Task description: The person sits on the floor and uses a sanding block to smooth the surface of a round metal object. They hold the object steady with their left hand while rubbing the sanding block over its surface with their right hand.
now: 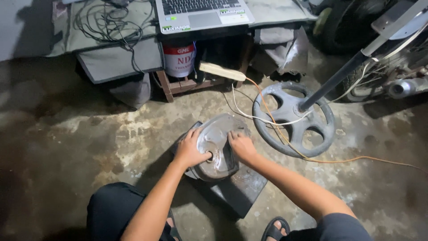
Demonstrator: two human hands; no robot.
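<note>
A dull silver, rounded metal cover [217,134] lies on a dark flat block [243,189] on the concrete floor in front of me. My left hand [191,150] grips its left edge, thumb pressed near the middle hollow. On the cover's right side rests my right hand [241,145], fingers curled down on the metal. Both forearms reach in from the bottom of the view.
A round grey spoked stand base [267,134] with a dark pole [339,76] stands just right of the cover. Orange and white wires [339,160] trail across the floor. A low bench with a laptop [203,15], cables and a white bucket [178,60] lies ahead. A motorbike wheel [347,27] is upper right.
</note>
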